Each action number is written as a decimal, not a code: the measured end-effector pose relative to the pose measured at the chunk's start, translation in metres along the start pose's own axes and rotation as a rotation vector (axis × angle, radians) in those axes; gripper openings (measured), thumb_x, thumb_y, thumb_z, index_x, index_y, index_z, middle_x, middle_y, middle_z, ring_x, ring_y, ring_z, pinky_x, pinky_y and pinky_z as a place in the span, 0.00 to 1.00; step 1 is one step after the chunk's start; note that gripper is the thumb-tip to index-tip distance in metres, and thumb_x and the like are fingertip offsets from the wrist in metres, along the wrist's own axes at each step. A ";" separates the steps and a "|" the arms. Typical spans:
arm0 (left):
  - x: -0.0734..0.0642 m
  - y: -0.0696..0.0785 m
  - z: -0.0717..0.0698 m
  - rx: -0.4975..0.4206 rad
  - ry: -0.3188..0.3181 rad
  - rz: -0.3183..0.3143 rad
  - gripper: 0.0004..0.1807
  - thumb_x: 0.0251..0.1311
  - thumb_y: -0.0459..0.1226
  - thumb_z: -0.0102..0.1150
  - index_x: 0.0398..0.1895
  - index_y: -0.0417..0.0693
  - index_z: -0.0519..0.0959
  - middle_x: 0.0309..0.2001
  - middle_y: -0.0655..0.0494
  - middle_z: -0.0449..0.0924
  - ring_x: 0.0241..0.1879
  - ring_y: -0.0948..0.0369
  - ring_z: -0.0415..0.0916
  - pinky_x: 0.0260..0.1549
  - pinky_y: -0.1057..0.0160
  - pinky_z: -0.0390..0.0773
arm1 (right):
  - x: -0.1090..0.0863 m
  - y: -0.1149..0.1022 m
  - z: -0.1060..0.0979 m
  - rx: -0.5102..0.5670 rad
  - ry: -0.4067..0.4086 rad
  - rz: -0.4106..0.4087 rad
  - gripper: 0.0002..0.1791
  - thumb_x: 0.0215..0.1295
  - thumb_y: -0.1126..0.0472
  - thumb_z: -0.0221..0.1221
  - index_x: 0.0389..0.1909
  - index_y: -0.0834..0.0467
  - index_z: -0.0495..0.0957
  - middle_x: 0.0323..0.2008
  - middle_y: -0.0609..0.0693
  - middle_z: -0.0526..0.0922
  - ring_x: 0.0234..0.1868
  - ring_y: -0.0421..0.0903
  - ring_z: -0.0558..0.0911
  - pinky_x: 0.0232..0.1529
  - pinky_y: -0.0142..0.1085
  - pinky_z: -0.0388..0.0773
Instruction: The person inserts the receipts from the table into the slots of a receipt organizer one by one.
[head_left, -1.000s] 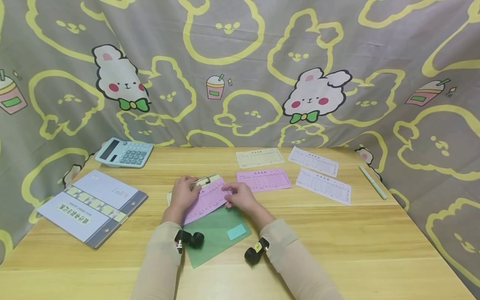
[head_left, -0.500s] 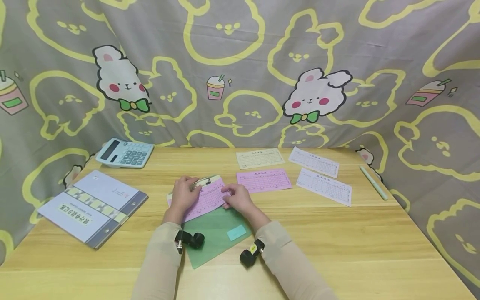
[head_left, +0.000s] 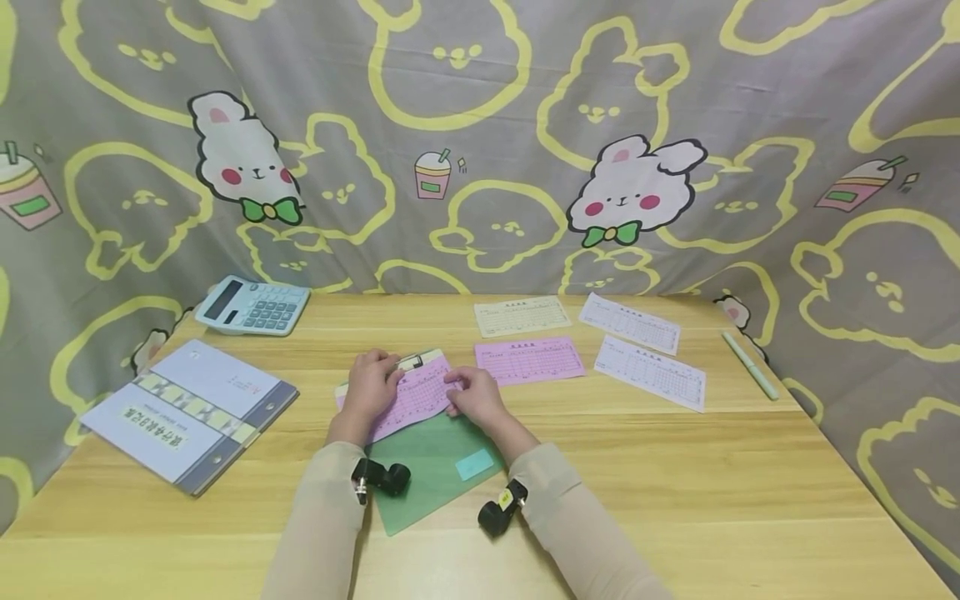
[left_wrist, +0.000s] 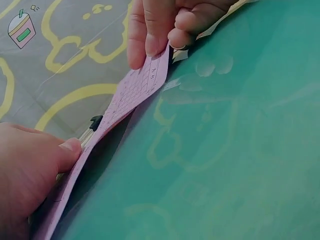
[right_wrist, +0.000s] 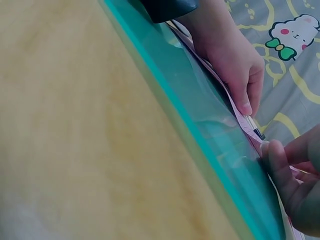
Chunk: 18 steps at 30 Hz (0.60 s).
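A pink printed slip [head_left: 418,395] lies across the upper part of a green translucent folder [head_left: 427,487] that bears a light-blue label [head_left: 475,465]. At its upper left side, my left hand [head_left: 367,387] grips the slip beside a metal clip [head_left: 411,362] on a cream strip. The thumb lies next to the dark clip [left_wrist: 95,122] in the left wrist view. My right hand [head_left: 477,395] pinches the slip's right end between thumb and fingers. In the left wrist view the slip [left_wrist: 135,90] bows up, leaving a gap above the green sheet [left_wrist: 240,140].
Another pink slip [head_left: 528,362], a cream slip [head_left: 522,317] and two white slips [head_left: 630,322] lie toward the back right. A pale green pen [head_left: 750,365] is at the right. A calculator [head_left: 255,307] and a lavender account book [head_left: 187,412] sit at the left.
The right hand and wrist have shifted slightly left, and the slip's lower edge bows a little more. The left hand holds its place.
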<state>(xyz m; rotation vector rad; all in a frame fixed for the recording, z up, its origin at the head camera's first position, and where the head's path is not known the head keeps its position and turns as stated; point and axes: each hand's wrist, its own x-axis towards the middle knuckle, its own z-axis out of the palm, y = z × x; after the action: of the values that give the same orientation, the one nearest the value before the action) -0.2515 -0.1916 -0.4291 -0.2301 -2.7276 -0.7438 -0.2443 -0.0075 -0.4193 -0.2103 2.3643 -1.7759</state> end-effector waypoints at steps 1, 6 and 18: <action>0.000 0.000 0.000 0.007 -0.001 0.002 0.16 0.54 0.35 0.54 0.45 0.36 0.74 0.42 0.41 0.70 0.44 0.46 0.63 0.47 0.49 0.58 | 0.000 0.000 0.000 -0.002 0.003 -0.002 0.12 0.49 0.78 0.53 0.37 0.68 0.74 0.25 0.56 0.71 0.14 0.42 0.74 0.17 0.32 0.75; 0.000 0.001 0.000 0.020 0.001 0.006 0.16 0.54 0.35 0.54 0.45 0.36 0.74 0.42 0.41 0.70 0.43 0.46 0.63 0.47 0.49 0.58 | 0.000 -0.002 0.000 0.004 0.016 0.005 0.12 0.50 0.77 0.52 0.37 0.68 0.74 0.27 0.57 0.73 0.15 0.42 0.75 0.18 0.33 0.75; 0.001 0.001 -0.001 0.031 -0.009 0.008 0.16 0.55 0.35 0.53 0.45 0.37 0.74 0.41 0.42 0.70 0.43 0.47 0.63 0.46 0.51 0.60 | 0.003 0.003 -0.001 0.013 0.001 -0.025 0.12 0.51 0.77 0.51 0.39 0.68 0.74 0.22 0.54 0.75 0.14 0.41 0.74 0.18 0.33 0.75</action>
<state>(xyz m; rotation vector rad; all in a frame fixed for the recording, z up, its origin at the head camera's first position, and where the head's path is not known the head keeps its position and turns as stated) -0.2518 -0.1915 -0.4280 -0.2373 -2.7431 -0.6996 -0.2473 -0.0064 -0.4223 -0.2374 2.3609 -1.8018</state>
